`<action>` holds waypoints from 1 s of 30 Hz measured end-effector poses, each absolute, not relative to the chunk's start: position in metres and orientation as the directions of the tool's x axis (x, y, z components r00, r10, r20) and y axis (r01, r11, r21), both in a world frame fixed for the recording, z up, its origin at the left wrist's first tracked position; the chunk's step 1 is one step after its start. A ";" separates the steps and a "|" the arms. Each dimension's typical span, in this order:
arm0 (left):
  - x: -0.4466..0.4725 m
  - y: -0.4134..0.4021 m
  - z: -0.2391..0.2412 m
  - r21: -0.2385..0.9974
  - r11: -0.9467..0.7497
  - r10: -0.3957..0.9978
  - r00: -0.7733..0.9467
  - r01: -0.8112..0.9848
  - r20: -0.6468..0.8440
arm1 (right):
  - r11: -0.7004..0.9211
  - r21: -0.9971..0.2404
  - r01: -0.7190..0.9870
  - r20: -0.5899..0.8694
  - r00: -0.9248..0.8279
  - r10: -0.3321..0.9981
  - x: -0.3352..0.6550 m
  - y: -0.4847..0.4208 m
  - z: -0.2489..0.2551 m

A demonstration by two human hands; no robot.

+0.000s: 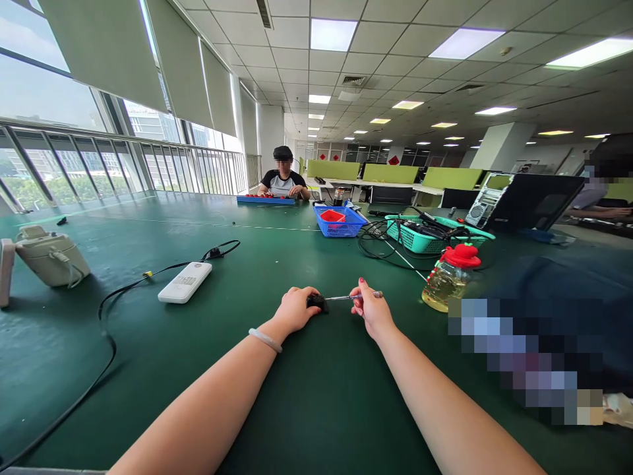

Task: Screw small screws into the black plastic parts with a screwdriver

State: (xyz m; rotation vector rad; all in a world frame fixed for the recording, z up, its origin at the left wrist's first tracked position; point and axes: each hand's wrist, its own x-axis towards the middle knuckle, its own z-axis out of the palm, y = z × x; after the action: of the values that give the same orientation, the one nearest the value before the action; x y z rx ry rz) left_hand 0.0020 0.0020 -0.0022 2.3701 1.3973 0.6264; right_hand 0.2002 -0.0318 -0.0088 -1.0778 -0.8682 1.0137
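Observation:
My left hand, a pale bangle on its wrist, is closed around a small black object on the green table. That object is rounded like a computer mouse, and my fingers cover part of it. Between the fingers of my right hand lies a screwdriver with a thin metal shaft and a see-through handle. It is held nearly level, its tip pointing left at the black object. Whether the tip touches it or sits in it is too small to tell.
To the left lie a white power bank, a black cable and a beige case. A red-lidded jar stands right of my hand. Farther back are a blue basket and a green basket of cables. Another person sits opposite.

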 end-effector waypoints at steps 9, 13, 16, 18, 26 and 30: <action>0.001 0.003 -0.004 0.489 -0.475 0.878 0.431 0.732 0.207 | 0.010 -0.948 -0.317 -0.035 0.136 0.990 0.197 -0.037 -0.007; 0.001 0.002 -0.004 0.482 -0.473 0.879 0.431 0.737 0.204 | 0.083 -0.946 -0.315 0.022 0.194 0.981 0.198 -0.038 -0.004; 0.001 0.002 -0.003 0.480 -0.471 0.880 0.434 0.740 0.194 | 0.089 -0.941 -0.326 0.012 0.232 0.973 0.201 -0.037 -0.003; 0.001 0.002 -0.002 0.481 -0.473 0.878 0.439 0.738 0.190 | 0.060 -0.941 -0.333 -0.012 0.211 0.977 0.202 -0.036 -0.004; 0.001 0.003 -0.004 0.477 -0.477 0.876 0.441 0.738 0.195 | 0.076 -0.936 -0.344 -0.002 0.221 0.975 0.204 -0.035 -0.004; 0.000 0.002 -0.003 0.479 -0.477 0.876 0.441 0.737 0.194 | 0.066 -0.935 -0.350 -0.013 0.220 0.975 0.207 -0.035 -0.006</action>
State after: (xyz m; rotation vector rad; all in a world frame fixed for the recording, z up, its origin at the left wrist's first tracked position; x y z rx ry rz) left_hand 0.0005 0.0018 -0.0030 2.3737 1.3803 0.6037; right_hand 0.2073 -0.0348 -0.0062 -1.0188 -0.7986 1.1793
